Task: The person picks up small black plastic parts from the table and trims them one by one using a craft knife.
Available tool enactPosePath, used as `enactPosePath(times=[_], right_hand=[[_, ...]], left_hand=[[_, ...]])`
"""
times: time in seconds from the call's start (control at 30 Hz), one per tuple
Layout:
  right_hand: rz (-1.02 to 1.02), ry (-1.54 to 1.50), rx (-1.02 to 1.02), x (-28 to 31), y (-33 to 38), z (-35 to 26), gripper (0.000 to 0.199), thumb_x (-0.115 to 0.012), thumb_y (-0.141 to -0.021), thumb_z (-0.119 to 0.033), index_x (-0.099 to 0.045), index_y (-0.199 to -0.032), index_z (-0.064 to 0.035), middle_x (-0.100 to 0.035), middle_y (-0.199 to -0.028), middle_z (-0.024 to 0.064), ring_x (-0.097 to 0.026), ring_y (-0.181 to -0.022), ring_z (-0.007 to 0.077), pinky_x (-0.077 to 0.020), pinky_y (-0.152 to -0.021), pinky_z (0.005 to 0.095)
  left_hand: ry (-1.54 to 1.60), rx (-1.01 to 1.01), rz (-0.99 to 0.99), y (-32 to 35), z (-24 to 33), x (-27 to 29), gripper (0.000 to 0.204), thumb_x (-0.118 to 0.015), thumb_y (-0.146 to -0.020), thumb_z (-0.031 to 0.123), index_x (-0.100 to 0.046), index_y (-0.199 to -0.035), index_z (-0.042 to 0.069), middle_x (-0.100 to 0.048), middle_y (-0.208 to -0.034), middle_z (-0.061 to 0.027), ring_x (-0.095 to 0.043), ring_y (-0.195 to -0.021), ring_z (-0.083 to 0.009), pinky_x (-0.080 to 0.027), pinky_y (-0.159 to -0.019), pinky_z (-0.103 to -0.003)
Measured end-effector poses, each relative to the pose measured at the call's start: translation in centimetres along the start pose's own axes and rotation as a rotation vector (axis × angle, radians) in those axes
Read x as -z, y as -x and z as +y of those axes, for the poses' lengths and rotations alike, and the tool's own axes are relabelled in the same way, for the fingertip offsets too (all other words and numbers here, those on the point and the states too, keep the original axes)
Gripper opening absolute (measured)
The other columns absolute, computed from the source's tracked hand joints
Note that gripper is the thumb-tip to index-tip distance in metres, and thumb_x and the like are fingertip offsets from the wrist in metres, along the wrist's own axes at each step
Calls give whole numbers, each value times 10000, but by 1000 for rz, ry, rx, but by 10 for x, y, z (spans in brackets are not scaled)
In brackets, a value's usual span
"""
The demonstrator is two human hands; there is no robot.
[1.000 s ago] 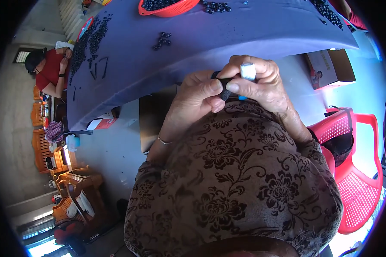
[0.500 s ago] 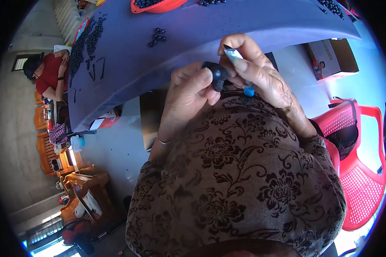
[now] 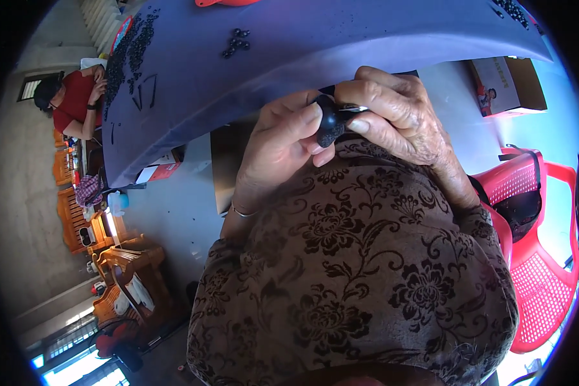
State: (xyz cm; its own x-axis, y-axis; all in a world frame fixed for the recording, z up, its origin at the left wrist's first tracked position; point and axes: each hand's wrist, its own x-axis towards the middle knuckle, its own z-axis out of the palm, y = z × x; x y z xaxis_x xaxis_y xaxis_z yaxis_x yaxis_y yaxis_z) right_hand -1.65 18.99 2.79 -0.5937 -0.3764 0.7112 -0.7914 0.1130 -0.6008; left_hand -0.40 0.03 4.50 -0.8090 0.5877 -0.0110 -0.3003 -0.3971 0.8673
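Note:
My left hand (image 3: 280, 132) pinches a dark, nut-like piece (image 3: 329, 116) between thumb and fingers, in front of my chest. The piece has a smooth, shiny black round top and a rough, dull lower part. Closed around a small metal blade (image 3: 355, 110), my right hand (image 3: 405, 119) brings its tip against the right side of the dark piece. Most of the tool is hidden inside the right fingers. Both hands are close together, just off the near edge of the table.
A cloth-covered table (image 3: 193, 96) carries a small cluster of shiny black pieces (image 3: 236, 43), a long heap of them (image 3: 130, 55) and a red basket (image 3: 228, 2). At the far left sits a person in red (image 3: 77, 106). Pink plastic chairs (image 3: 540, 296) and a cardboard box (image 3: 508, 87) are at right.
My right hand has turned and lowered the blade from a raised, upright position to the dark piece. The tool's blue end is now hidden. My left hand keeps its pinch.

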Motion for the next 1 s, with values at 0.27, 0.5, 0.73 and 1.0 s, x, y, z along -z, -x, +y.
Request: enactPosePath(times=[0.27, 0.5, 0.73, 1.0], right_hand=[[70, 133, 63, -6, 5, 8, 286, -684, -696, -335, -584, -765, -76, -528, -628, 32, -535, -501, 209, -414, -425, 312], [120, 239, 82, -10, 10, 12, 309, -692, -676, -363, -567, -703, -82, -500, -596, 31, -529, -495, 211, -418, -425, 315], [182, 221, 66, -14, 11, 14, 314, -691, -676, -367, -558, -691, -83, -483, -590, 32, -516, -491, 214, -412, -424, 319], [146, 234, 21, -14, 11, 12, 308, -699, -664, -366, -561, -678, -91, -481, -579, 24, -506, -484, 211, -399, -421, 321]], left_hand=[[20, 95, 71, 1, 0, -6, 212, -468, -888, 166, -544, -909, -31, -465, -658, 0, -392, -548, -52, -364, -483, -224], [21, 157, 148, 1, -1, -9, 194, -449, -888, 139, -530, -968, -19, -446, -663, 14, -372, -550, -46, -354, -489, -230], [9, 143, 114, 1, -4, -9, 225, -436, -898, 166, -507, -1030, -2, -432, -681, 20, -337, -560, -47, -331, -527, -224], [-39, 110, 128, 4, -8, -8, 280, -355, -926, 223, -467, -1035, -9, -411, -723, 1, -330, -607, -76, -325, -566, -249]])
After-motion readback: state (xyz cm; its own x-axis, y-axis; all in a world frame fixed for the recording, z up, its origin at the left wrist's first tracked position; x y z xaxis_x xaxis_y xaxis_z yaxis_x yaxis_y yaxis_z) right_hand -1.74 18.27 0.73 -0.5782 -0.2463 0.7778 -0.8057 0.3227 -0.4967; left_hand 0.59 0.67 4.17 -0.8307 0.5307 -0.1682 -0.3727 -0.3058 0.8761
